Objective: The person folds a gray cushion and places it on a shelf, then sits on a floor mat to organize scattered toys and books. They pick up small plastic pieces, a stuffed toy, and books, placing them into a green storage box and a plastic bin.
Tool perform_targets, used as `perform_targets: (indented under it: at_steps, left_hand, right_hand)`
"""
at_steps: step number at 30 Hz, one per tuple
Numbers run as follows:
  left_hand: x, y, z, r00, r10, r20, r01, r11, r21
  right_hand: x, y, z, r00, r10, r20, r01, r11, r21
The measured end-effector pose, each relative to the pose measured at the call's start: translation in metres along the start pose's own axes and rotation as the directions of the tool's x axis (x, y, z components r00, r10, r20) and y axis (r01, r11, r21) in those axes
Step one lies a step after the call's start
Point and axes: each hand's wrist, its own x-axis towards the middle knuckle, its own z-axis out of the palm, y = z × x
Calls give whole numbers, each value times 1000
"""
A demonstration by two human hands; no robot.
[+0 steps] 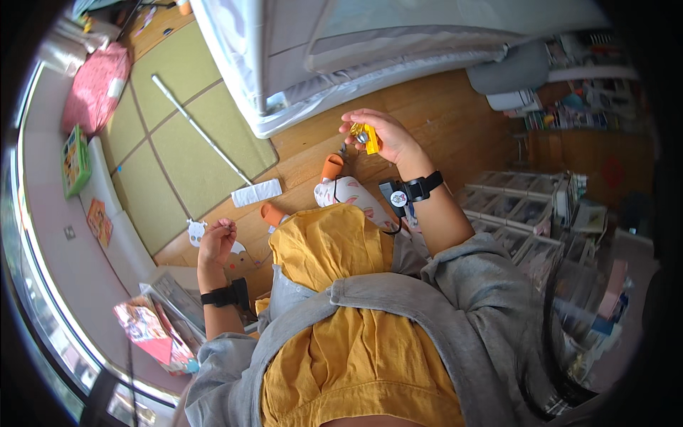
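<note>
My right hand is raised over the wooden floor, fingers curled around a small bright yellow item. Gold and silvery shiny bits sit beside it in the same grasp; their exact kind is unclear. Lower on the left, my left hand has its fingers drawn together. Something tiny and dark may be at its fingertips, too small to make out. Below that hand, a white cartoon-shaped cutout lies at the mat's edge. Both wrists wear black straps with small devices.
A flat mop lies across the green mat. Orange slippers are on my feet. A netted bed stands ahead. Clear drawer units line the right; a paper bag and a pink cushion are left.
</note>
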Motion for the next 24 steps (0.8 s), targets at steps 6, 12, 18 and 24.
perform_targets:
  at_steps: [6,12,18,24]
  left_hand:
    - [53,23,98,997,-23,68,-2,938,348]
    - [113,14,218,995,-104,10,75,779,622]
    - [185,-25,368,993,-117,-16,93,700,708]
    - [240,-54,535,969,-164,187,-20,698,716]
  right_hand:
    - [-74,5,-127,918,-144,-368,255,928,271]
    - [-119,5,-268,813,-154,-561,459,763,456]
    - [-134,-13,-420,726,-96,-681,582,612,535]
    - [-184,-54,-520,632,-165,-757,731,450,513]
